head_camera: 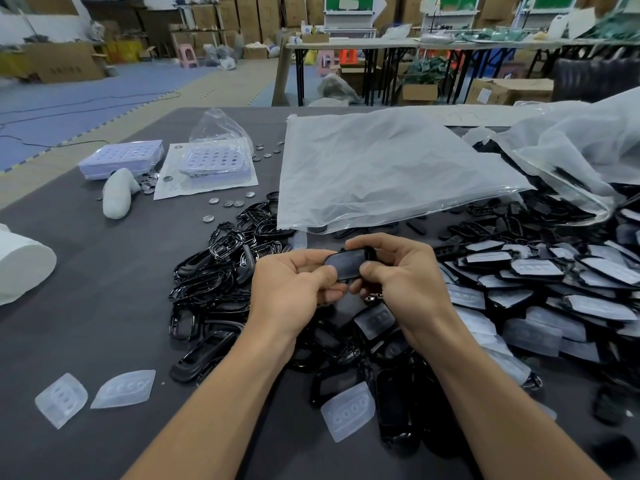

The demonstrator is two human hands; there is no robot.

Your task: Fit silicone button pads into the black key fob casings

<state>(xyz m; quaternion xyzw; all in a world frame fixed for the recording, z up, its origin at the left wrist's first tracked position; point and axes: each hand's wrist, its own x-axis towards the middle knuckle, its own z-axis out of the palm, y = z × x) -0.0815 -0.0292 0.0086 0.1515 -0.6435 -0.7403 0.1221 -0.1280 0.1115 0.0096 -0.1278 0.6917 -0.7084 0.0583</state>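
Black key fob casing (343,266) above the table, silicone button pads (348,411) loose beside piled casings (214,278).

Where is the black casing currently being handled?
Head view, centre: the black casing is pinched between the left hand and right hand, left of the heap of padded casings.

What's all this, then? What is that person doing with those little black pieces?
A person is assembling key fobs by hand. The left hand and the right hand both grip one black casing above the dark table, thumbs on it. Empty casings are heaped to the left, casings with pale pads fitted lie piled on the right, and loose silicone pads lie near the front edge.
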